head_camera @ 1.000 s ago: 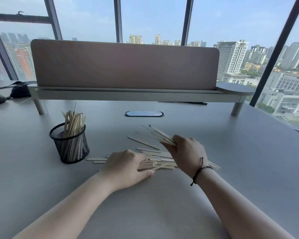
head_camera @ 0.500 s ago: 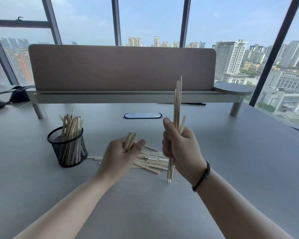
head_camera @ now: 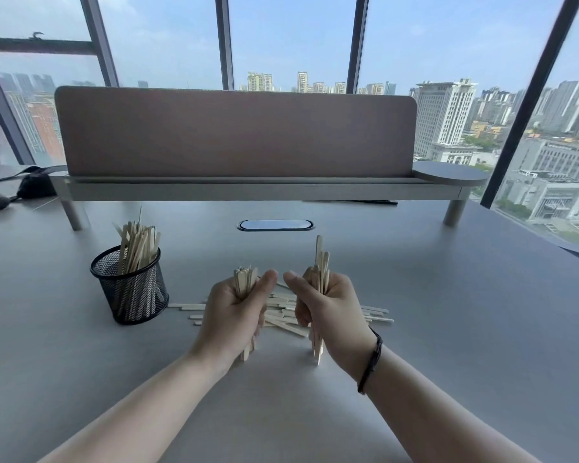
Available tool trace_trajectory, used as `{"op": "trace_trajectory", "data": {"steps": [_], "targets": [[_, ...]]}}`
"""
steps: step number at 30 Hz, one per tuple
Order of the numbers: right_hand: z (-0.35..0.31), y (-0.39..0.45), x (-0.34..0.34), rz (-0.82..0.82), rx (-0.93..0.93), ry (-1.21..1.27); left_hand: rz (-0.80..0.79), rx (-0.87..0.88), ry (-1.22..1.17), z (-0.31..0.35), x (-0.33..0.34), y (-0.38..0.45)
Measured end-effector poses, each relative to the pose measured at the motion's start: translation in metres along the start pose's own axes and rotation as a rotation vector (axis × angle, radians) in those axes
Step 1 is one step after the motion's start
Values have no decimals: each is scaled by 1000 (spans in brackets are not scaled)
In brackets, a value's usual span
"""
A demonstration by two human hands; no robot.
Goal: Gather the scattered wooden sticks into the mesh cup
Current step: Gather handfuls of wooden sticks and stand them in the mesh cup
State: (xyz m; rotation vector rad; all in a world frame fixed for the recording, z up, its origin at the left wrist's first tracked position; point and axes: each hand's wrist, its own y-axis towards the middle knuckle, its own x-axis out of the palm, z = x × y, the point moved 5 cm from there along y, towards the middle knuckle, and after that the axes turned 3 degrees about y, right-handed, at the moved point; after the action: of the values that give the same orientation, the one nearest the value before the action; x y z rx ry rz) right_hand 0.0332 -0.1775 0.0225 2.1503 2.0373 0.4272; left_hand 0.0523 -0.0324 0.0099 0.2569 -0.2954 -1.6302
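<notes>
- A grey desk [head_camera: 448, 329] fills the lower part of the view.
- At 12 o'clock, a low shelf riser [head_camera: 264, 192] on round legs spans the desk's far side, with a rounded end at its right.
- A brownish divider panel [head_camera: 234, 132] stands upright along the riser.
- Just in front of the riser, an oval cable port [head_camera: 275, 225] is set into the desk surface.
- At 9 o'clock, a dark bag with a strap [head_camera: 30, 185] lies at the far left edge.
- Behind everything, tall windows with dark frames [head_camera: 356, 45] show hazy sky.
- At 2 o'clock, pale city buildings [head_camera: 445, 118] rise beyond the glass.
</notes>
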Motion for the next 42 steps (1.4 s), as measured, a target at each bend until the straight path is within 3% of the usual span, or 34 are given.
{"op": "trace_trajectory", "data": {"steps": [6, 17, 20, 26, 34, 39, 42], "targets": [[-3, 0, -2, 5, 13, 21, -17, 97, 39, 4, -3, 2], [-10, 3, 3, 3, 92, 70, 37, 10, -95, 11, -11, 10], [-11, 4, 6, -3, 102, 62, -25, -46, -117, 14, -6, 7], [-7, 4, 21, -33, 110, 31, -183, 12, 38, 22, -8, -1], [-23, 39, 100, -119, 177, 205, 70, 26, -25, 72, -79, 40], [-59, 84, 176, -111, 97, 365, 315, 57, -111, 114, -151, 81], [-67, 107, 211, -59, 44, 361, 404, -3, -36, 107, -182, 99]]}}
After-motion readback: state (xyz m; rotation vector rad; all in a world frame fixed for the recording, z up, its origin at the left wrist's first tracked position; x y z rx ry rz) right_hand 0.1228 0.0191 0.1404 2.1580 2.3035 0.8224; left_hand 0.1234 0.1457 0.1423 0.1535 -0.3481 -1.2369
